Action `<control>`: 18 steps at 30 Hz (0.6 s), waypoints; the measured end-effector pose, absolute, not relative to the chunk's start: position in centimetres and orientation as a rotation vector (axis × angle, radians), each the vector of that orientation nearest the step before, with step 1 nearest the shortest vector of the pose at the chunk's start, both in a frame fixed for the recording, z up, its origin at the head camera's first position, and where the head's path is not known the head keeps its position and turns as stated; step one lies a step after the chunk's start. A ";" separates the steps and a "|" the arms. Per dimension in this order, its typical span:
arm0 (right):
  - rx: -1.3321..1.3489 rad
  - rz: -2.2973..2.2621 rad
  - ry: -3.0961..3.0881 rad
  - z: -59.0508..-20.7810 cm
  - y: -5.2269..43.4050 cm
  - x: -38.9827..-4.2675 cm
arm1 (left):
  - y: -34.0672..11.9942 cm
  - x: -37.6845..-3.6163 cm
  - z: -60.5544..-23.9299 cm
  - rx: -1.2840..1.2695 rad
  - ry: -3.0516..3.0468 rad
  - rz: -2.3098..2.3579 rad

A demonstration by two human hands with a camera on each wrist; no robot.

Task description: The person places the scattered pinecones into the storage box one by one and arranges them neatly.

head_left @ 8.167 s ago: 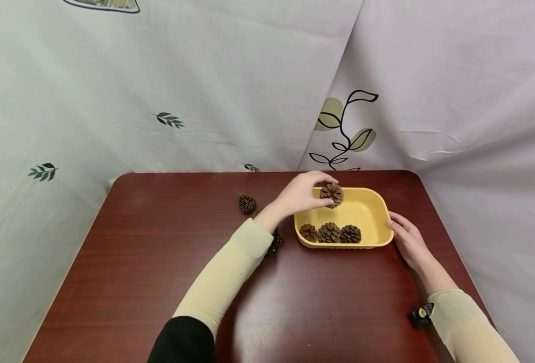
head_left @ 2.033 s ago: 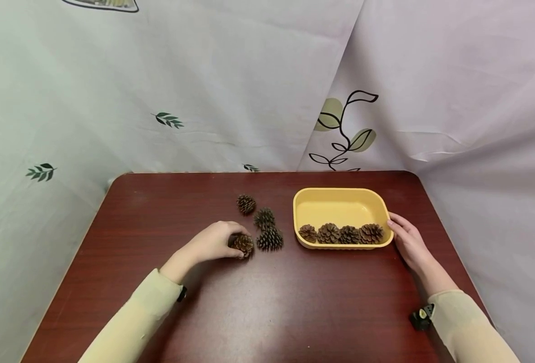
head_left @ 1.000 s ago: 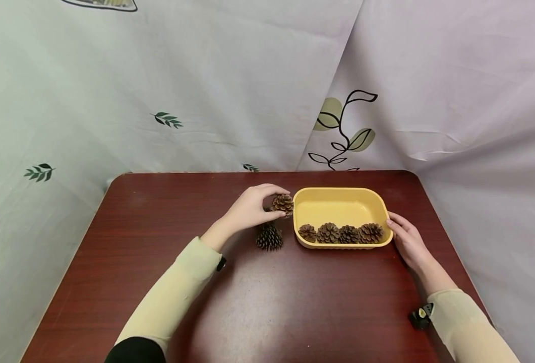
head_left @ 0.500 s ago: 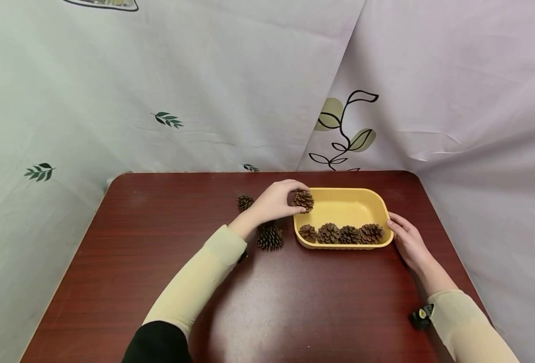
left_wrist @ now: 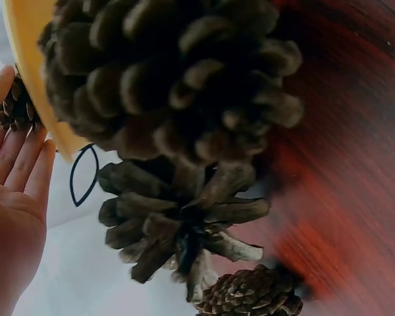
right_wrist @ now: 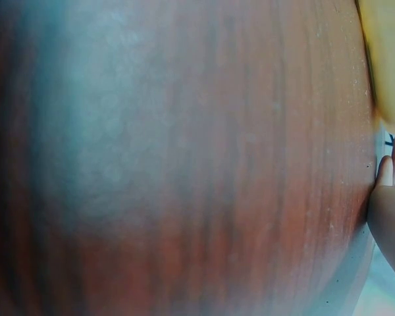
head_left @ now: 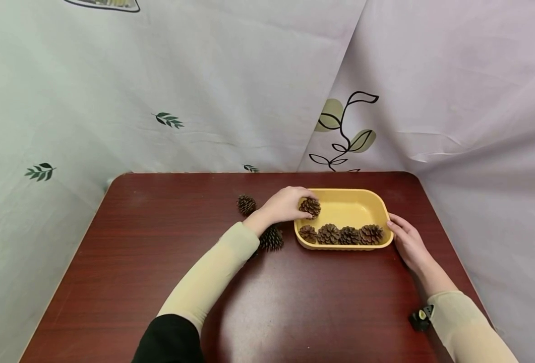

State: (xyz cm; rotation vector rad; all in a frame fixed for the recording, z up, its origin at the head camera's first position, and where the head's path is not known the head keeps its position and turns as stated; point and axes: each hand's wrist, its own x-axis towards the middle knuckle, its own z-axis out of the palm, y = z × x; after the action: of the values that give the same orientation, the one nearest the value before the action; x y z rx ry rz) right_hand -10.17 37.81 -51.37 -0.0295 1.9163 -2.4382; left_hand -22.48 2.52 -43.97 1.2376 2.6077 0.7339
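My left hand (head_left: 287,204) pinches a brown pine cone (head_left: 310,207) between thumb and fingers, inside the left back part of a yellow plastic tray (head_left: 362,201). The same held pine cone (left_wrist: 14,108) shows at the left edge of the left wrist view, by the tray wall (left_wrist: 36,66). A row of several pine cones (head_left: 329,234) lies along the tray's front wall. My right hand (head_left: 410,243) holds the tray's right end, thumb at the rim and fingers along the outside. In the right wrist view that hand (right_wrist: 392,204) shows only in part.
Left of the tray, a pine cone (head_left: 246,204) and a spiky darker one (head_left: 272,238) lie on the reddish-brown table (head_left: 158,217). Another pine cone (left_wrist: 184,217) between them is hidden by my left arm in the head view. A patterned white cloth (head_left: 231,91) hangs behind.
Since the oldest frame, the left hand has set one pine cone at the row's right end, gripped another from the table and carried it right, now lower into the tray. The right hand stays put.
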 end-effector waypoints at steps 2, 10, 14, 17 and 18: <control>-0.034 -2.443 1.913 -51.3 37.8 -10.2 | 2.7 -22.6 -44.3 1.253 2.607 0.689; -0.068 -2.462 1.902 -51.5 37.7 -10.2 | 2.9 -22.9 -44.9 1.293 2.593 0.611; -0.068 -2.462 1.903 -51.6 37.8 -10.2 | 3.0 -23.0 -45.1 1.335 2.595 0.531; -0.064 -2.458 1.906 -51.6 37.8 -10.3 | 3.1 -23.0 -45.4 1.362 2.600 0.463; -0.063 -2.456 1.908 -51.6 37.8 -10.3 | 3.2 -23.0 -45.5 1.370 2.598 0.451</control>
State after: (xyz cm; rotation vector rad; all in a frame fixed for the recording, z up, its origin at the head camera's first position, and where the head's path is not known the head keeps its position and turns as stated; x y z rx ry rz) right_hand -10.27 37.83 -51.65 -0.0628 1.9075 -2.4559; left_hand -23.00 3.17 -45.48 1.3696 2.5981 0.4510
